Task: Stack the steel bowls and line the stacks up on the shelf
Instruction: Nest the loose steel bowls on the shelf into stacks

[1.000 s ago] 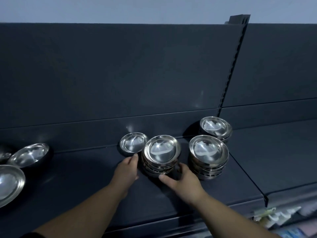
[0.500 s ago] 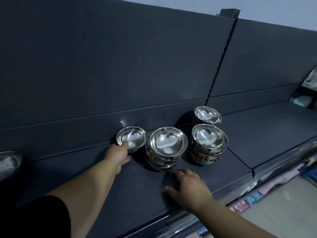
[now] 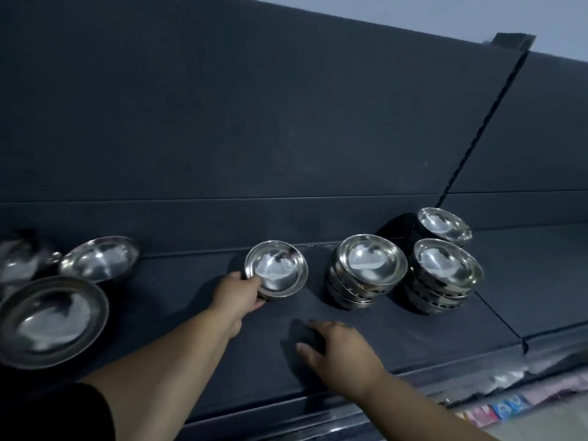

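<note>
I start with the long dark grey metal shelf (image 3: 222, 361), which carries everything. At its left end lie two wide loose steel bowls (image 3: 51, 319), one behind the other. To the right stand three stacks of small nested steel bowls (image 3: 369, 272), two toward the front and one behind, close together. Between those groups, near the back panel, sits the single small shiny steel bowl (image 3: 276, 268).

I judge that bowl light, stiff and slick, likely to slide and clatter. The rim is the place to take it, thumb over the lip and fingers beneath. It should drop neatly into the nearest stack if kept level.

My left hand (image 3: 237, 297) pinches its near rim, fingers curled under the edge. My right hand (image 3: 340, 351) rests on the shelf in front of the stacks, fingers loosely spread, holding nothing.
</note>
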